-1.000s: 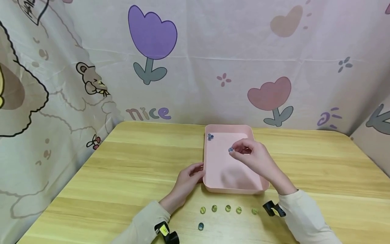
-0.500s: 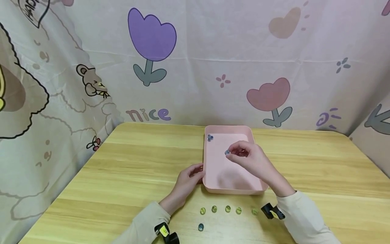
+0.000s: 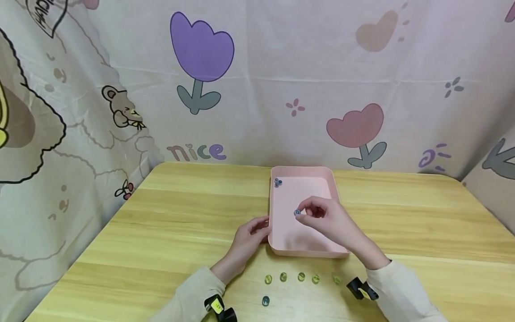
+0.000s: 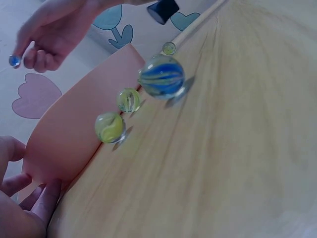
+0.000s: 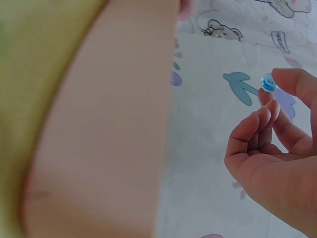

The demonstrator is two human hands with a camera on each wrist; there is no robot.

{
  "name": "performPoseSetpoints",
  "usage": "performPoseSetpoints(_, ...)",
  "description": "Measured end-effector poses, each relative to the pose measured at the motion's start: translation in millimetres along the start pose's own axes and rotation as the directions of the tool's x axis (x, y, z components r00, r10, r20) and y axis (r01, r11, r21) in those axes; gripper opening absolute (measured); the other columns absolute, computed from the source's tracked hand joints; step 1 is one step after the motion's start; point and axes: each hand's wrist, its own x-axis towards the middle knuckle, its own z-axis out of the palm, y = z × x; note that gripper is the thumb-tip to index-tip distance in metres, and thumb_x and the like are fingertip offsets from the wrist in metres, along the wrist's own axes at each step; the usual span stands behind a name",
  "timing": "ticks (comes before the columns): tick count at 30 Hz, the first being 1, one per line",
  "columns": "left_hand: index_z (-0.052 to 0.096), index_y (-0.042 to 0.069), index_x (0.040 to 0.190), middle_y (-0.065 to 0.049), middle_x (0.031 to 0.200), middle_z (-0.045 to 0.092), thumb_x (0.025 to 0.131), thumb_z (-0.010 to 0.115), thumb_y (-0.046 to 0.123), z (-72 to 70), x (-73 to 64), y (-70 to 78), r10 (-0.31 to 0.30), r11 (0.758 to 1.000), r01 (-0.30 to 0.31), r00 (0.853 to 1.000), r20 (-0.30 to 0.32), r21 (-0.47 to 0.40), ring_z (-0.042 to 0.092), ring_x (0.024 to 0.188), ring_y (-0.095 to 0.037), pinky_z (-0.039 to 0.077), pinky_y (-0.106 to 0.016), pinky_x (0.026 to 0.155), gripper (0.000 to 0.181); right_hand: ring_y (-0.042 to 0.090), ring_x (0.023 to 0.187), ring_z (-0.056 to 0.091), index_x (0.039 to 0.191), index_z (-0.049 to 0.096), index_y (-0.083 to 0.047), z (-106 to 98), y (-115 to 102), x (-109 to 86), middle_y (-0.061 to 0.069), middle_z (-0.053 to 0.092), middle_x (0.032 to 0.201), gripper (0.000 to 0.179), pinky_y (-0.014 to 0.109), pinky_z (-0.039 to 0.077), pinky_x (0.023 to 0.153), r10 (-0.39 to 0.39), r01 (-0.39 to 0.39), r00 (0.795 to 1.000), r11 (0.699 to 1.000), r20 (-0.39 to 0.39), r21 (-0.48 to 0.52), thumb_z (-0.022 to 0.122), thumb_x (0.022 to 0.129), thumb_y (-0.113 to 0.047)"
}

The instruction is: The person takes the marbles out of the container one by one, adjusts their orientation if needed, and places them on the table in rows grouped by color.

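Over the pink tray (image 3: 304, 167), my right hand (image 3: 327, 221) pinches a blue marble (image 3: 297, 213) between thumb and fingertips. The right wrist view shows the same clear-and-blue marble (image 5: 268, 83) at the fingertips, the other fingers curled in. My left hand (image 3: 246, 239) touches the tray's outer left side; in the left wrist view its fingers (image 4: 48, 198) rest against the outer wall. A small cluster of blue marbles (image 3: 277, 182) lies in the tray's far left corner. In front of the tray are a row of yellow-green marbles (image 3: 301, 277) and one blue marble (image 3: 266, 301).
The tray stands on a wooden table (image 3: 181, 210). Behind it hangs a printed cloth (image 3: 257, 89), which also covers the left and right sides. Each sleeve carries a black wrist camera (image 3: 362, 289).
My right hand has moved left and nearer to me over the tray, still holding the blue marble. My left hand and the marbles on the table stay where they were.
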Motion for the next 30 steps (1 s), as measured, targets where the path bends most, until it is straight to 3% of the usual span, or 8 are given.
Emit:
performPoseSetpoints(21, 0.057, -0.005, 0.129, -0.016, 0.118, 0.062, 0.094, 0.062, 0.01, -0.7, -1.4, 0.0, 0.001, 1.0, -0.001, 1.0, -0.004, 0.023, 0.059, 0.102, -0.021, 0.054, -0.03, 0.086, 0.039, 0.01, 0.064, 0.047, 0.089, 0.067, -0.007, 13, -3, -19.5, -0.003, 0.048, 0.07, 0.008, 0.019, 0.038, 0.055, -0.016, 0.015, 0.998, 1.0, 0.058, 0.007, 0.073, 0.084, -0.011)
performPoseSetpoints(30, 0.057, -0.005, 0.129, -0.015, 0.117, 0.062, 0.094, 0.062, 0.011, 0.3, -1.5, 0.6, -0.001, 1.0, 0.001, 1.0, -0.002, 0.023, 0.059, 0.101, -0.02, 0.055, -0.031, 0.084, 0.039, 0.009, 0.066, 0.049, 0.087, 0.068, -0.012, 21, -2, -22.9, -0.006, 0.05, 0.07, 0.006, 0.022, 0.042, 0.057, -0.026, 0.03, 0.996, 0.998, 0.081, -0.05, 0.073, 0.085, -0.013)
